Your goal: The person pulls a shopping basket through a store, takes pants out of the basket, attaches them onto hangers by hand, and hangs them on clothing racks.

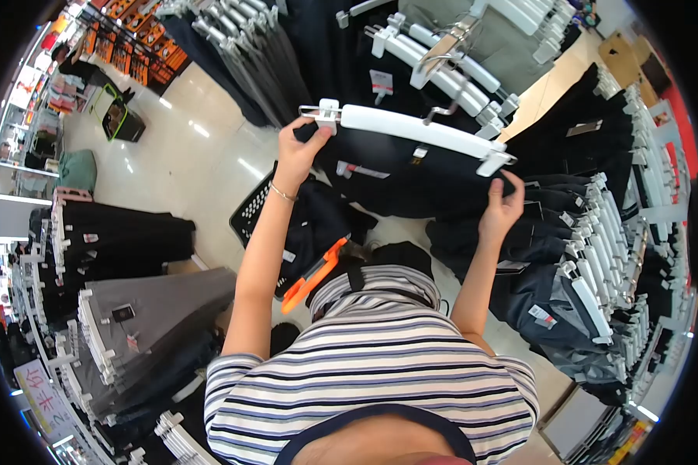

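Observation:
A white clip hanger point(423, 128) is stretched out before me, its metal hook pointing away. Black trousers point(395, 182) hang from its two clips, with a paper tag near the waistband. My left hand point(301, 151) is closed at the left clip, thumb pressed on it and the waistband corner beside it. Just below the right clip, my right hand point(502, 208) pinches the other end of the dark waistband. The trouser legs are mostly out of sight.
A black basket point(250, 208) with an orange handle point(312, 277) holds dark clothes by my legs. Racks of trousers on white hangers stand ahead, at right point(597, 232) and at left point(85, 325). A green-trimmed basket point(124, 120) sits on the floor farther off.

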`<state>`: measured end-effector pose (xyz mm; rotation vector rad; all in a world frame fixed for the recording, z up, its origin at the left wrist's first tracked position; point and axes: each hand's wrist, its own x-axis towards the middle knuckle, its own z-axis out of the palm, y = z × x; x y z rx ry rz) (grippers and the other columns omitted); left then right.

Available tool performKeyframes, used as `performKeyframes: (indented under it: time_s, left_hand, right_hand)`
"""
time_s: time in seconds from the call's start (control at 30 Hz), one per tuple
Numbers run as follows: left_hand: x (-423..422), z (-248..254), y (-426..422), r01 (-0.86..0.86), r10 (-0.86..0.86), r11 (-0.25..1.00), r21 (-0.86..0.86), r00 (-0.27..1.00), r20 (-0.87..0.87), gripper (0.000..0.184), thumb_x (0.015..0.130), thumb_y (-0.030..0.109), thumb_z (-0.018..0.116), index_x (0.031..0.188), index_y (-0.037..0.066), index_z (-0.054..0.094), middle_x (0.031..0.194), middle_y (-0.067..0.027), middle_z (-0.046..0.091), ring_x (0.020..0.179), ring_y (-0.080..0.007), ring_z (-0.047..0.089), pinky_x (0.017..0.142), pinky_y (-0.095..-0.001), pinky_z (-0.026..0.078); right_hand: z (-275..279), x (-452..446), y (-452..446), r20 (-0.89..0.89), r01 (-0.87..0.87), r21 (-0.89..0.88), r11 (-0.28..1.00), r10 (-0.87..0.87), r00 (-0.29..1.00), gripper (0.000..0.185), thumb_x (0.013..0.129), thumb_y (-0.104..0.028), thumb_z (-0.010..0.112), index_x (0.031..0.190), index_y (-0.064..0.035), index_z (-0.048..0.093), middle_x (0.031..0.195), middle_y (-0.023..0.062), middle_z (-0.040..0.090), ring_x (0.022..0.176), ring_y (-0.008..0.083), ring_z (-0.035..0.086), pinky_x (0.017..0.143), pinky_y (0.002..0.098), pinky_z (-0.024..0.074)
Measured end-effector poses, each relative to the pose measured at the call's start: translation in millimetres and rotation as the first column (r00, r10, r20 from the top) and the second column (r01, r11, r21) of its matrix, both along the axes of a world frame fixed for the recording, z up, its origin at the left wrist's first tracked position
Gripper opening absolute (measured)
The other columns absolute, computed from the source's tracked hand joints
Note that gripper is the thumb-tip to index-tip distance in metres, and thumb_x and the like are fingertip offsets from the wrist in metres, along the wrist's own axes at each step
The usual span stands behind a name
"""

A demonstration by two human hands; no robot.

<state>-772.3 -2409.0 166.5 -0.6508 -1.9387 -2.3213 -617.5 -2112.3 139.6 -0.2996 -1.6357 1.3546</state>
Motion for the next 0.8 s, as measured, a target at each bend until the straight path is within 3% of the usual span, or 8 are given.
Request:
performKeyframes:
  time_s: [0.13,0.23,0.33,0.43,0.5,0.6,0.7,0.8]
  left_hand:
    - [18.5,44.1,-14.1,-0.114,0.123,0.989,0.094,0.988,-0.096,0.021,0.075,0.007,0.067,0.092,-0.004,0.061,0.088,-0.0037,0.061,0.083,-0.0083,0.052,0.076,-0.0214,0.041]
    - [36.2,88.9,-32.5,-0.144,0.192,0.943,0.301,0.972,-0.134,0.017,0.077,0.008,0.066,0.091,-0.001,0.061,0.086,-0.0033,0.06,0.08,-0.0083,0.053,0.071,-0.0207,0.041]
    - [40.7,102.0,-77.4,-0.314,0.398,0.869,0.383,0.902,-0.164,0.012,0.079,0.006,0.063,0.09,0.002,0.059,0.084,-0.002,0.059,0.076,-0.0097,0.054,0.069,-0.023,0.042]
    - [52.0,112.6,-122.4,-0.549,0.647,0.727,0.411,0.748,-0.147,0.011,0.079,0.004,0.063,0.088,0.001,0.059,0.082,-0.0023,0.059,0.073,-0.0089,0.053,0.065,-0.0211,0.041]
    - [64.2,120.9,-149.5,-0.653,0.748,0.651,0.387,0.638,-0.18,0.014,0.078,0.005,0.065,0.088,-0.002,0.06,0.081,-0.0036,0.059,0.072,-0.009,0.054,0.065,-0.0218,0.042]
    - [82.2,120.9,-205.4,-0.803,0.865,0.5,0.323,0.452,-0.218,0.017,0.078,0.007,0.065,0.088,-0.006,0.061,0.081,-0.0055,0.06,0.072,-0.011,0.055,0.064,-0.0235,0.044]
    - [109.2,119.9,-247.6,-0.864,0.92,0.385,0.323,0.333,-0.206,0.02,0.078,0.008,0.065,0.089,-0.008,0.06,0.089,-0.0112,0.061,0.075,-0.016,0.058,0.067,-0.0286,0.049]
    - [126.7,110.0,-269.3,-0.918,0.967,0.229,0.322,0.178,-0.18,0.022,0.078,0.008,0.065,0.089,-0.009,0.06,0.087,-0.0118,0.061,0.074,-0.016,0.058,0.067,-0.028,0.049]
  right_hand:
    - [26.6,6.3,-0.5,-0.193,-0.133,-0.085,0.987,0.114,0.975,0.023,0.081,-0.012,0.062,0.097,0.0014,0.052,0.099,0.0103,0.056,0.088,0.0141,0.052,0.079,0.024,0.0406]
    - [36.4,-6.6,-23.2,-0.395,-0.343,-0.167,0.924,0.256,0.882,0.036,0.078,-0.017,0.067,0.101,0.0034,0.049,0.1,0.0113,0.055,0.086,0.0161,0.055,0.077,0.0288,0.0445]
    - [8.3,-21.7,-50.5,0.192,-0.499,0.015,0.866,0.487,0.852,0.039,0.074,-0.02,0.07,0.1,0.0051,0.053,0.096,0.0098,0.058,0.086,0.0151,0.055,0.074,0.0282,0.0451]
    - [-17.9,-57.5,-107.6,0.656,-0.706,-0.3,0.642,0.676,0.336,0.039,0.073,-0.02,0.071,0.095,0.0073,0.057,0.089,0.0075,0.06,0.082,0.0128,0.056,0.073,0.0258,0.0449]
    - [-32.5,-64.0,-147.7,0.641,-0.64,-0.294,0.71,0.643,0.418,0.036,0.076,-0.019,0.068,0.095,0.0091,0.057,0.087,0.0073,0.062,0.081,0.0109,0.055,0.073,0.0254,0.0444]
    - [-54.8,-98.0,-190.5,0.417,-0.747,-0.435,0.503,0.848,0.328,0.032,0.082,-0.017,0.06,0.104,0.0065,0.054,0.094,0.0096,0.062,0.084,0.0136,0.057,0.076,0.0256,0.0436]
    - [-51.7,-127.6,-241.2,0.213,-0.828,-0.315,0.465,0.884,0.416,0.034,0.083,-0.011,0.058,0.111,0.0044,0.048,0.102,0.0101,0.058,0.094,0.0149,0.054,0.083,0.0253,0.0397]
    - [-33.3,-131.1,-272.5,0.067,-0.861,-0.439,0.257,0.965,0.255,0.032,0.083,-0.003,0.053,0.114,0.0041,0.044,0.11,0.0103,0.053,0.106,0.0153,0.047,0.09,0.0252,0.0345]
